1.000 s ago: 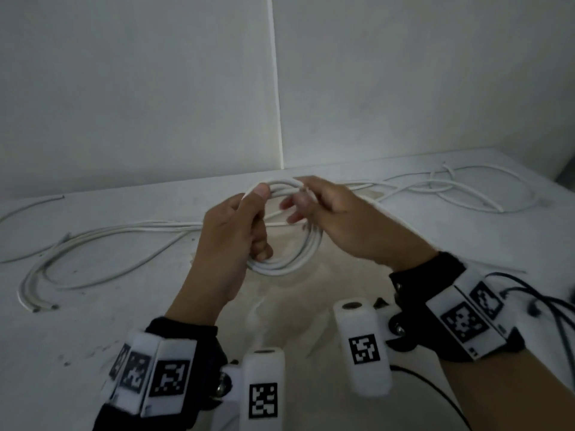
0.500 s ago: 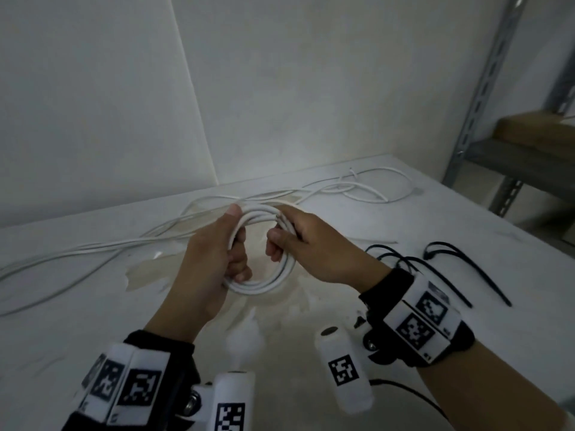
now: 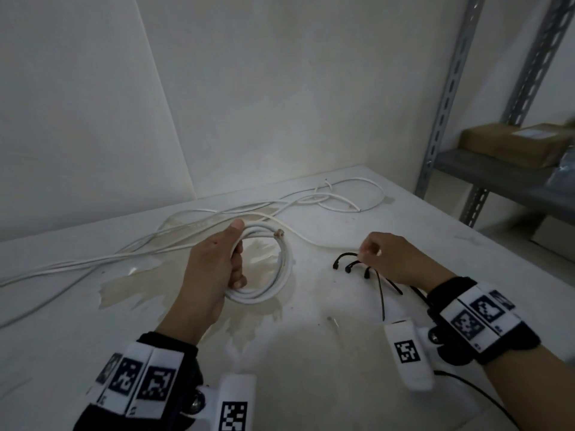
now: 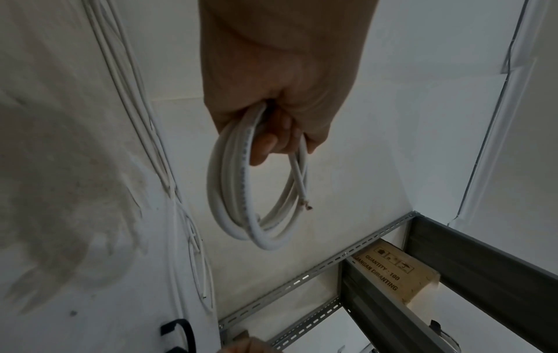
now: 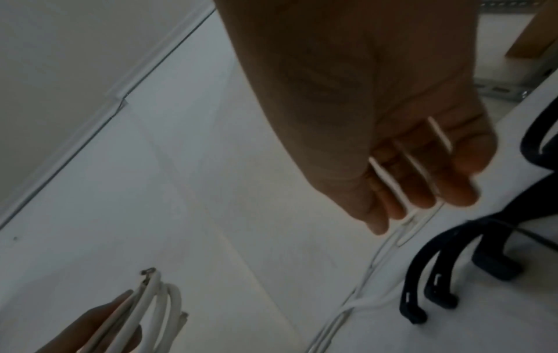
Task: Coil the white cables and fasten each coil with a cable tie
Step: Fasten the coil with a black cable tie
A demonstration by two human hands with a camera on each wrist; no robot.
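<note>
From the head view, my left hand (image 3: 211,269) keeps its grip clamped round the white coil (image 3: 273,275) just above the counter (image 3: 342,384) so the loops cannot spring apart. The left wrist view shows the cut end (image 4: 307,207) poking free beside my curled fingers (image 4: 271,141). In the right wrist view my right hand (image 5: 392,143) hangs over the black cable ties (image 5: 438,286), fingers loosely bent and holding nothing I can make out, ready to pick one.

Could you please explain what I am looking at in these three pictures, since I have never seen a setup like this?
There is no machine: a person works with bare hands and wears three cameras. The head view looks down at a white table. The other two views look along each wrist at the fingers. The tagged blocks on the wrists are part of those camera mounts. The left hand grips a white coil of cable, seen close up in the left wrist view. The right hand reaches over the black ties on the table; whether it pinches one cannot be told. Loose cables lie behind, and a metal shelf with a box stands to the right.
</note>
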